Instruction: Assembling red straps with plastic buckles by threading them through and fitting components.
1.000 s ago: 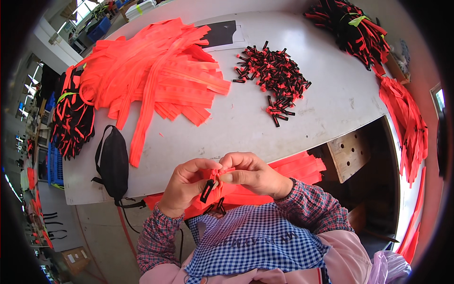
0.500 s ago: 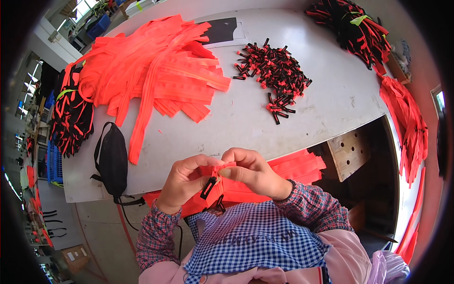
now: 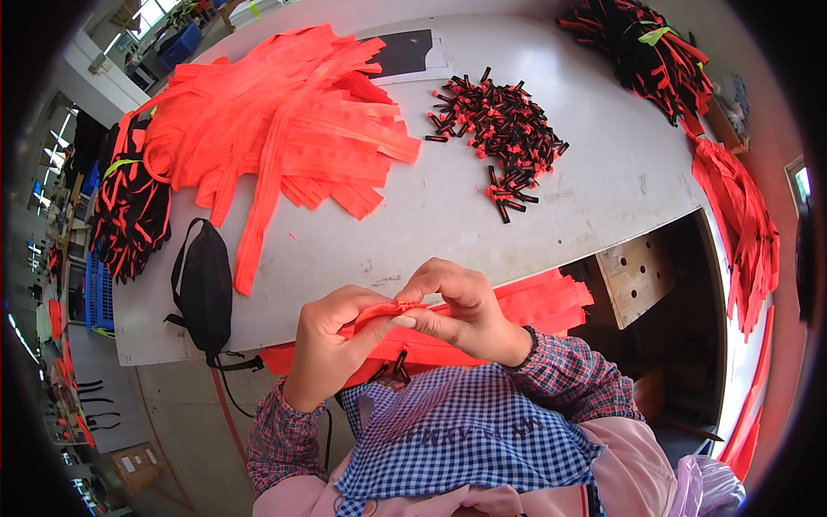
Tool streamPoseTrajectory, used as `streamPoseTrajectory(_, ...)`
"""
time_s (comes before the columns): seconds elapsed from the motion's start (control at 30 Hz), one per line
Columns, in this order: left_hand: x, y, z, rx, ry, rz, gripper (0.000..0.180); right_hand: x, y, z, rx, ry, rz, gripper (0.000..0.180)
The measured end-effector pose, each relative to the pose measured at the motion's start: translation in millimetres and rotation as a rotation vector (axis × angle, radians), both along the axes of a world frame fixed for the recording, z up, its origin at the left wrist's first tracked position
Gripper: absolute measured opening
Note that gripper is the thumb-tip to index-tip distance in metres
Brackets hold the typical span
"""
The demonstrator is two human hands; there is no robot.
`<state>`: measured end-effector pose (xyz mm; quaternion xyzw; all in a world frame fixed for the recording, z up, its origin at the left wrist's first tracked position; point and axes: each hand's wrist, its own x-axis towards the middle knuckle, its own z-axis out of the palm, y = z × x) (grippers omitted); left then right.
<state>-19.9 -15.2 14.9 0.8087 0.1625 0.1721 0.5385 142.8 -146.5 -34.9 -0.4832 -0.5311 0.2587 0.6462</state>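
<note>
Both hands meet at the near edge of the table, pinching the end of an orange zipper tape (image 3: 366,320). My left hand (image 3: 323,345) has its thumb and fingers closed on the tape. From the right, my right hand (image 3: 461,314) grips the tip between thumb and forefinger. More orange zipper tapes (image 3: 538,303) lie under and behind the hands, along my lap. Black zipper pulls (image 3: 401,367) hang just below the hands, against the blue checked apron (image 3: 457,431). Whatever sits inside the pinch is hidden by the fingers.
On the white table (image 3: 482,250) lie a large heap of orange zipper tapes (image 3: 284,121) and a pile of black-and-orange zipper sliders (image 3: 504,138). A black pouch (image 3: 204,284) rests at the left edge. Black-and-orange bundles (image 3: 637,56) stand at the back right, beside hanging orange tapes (image 3: 736,228).
The black pull that dangled between my hands has gone out of sight. My left thumb now lies along the tape, and my right hand has risen slightly with its fingers more curled.
</note>
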Motion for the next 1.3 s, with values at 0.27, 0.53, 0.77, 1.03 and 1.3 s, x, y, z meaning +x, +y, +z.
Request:
streamPoseTrajectory(0.27, 0.4, 1.8, -1.9, 0.097, 0.006, -0.050, 0.021, 1.3, -1.4, 1.1, 0.190, -0.450, -0.144, 0.029)
streamPoseTrajectory(0.53, 0.9, 3.7, -1.6, 0.084, 0.006, -0.074, 0.016, 1.1, -0.5, 1.2, 0.201, -0.420, -0.105, 0.029)
streamPoseTrajectory(0.77, 1.3, 0.6, 0.4, 0.050, 0.016, -0.058, 0.015, 6.7, -1.7, 6.0, 0.136, -0.397, -0.034, 0.026)
streamPoseTrajectory(1.03, 1.0, 0.9, 2.1, -0.011, -0.032, -0.116, 0.015, 5.6, -3.8, 1.2, 0.113, -0.199, 0.066, 0.022)
streamPoseTrajectory(1.3, 5.8, 1.6, -6.6, -0.032, -0.002, -0.117, 0.013, 3.8, -0.7, -5.8, 0.046, -0.132, 0.059, 0.019)
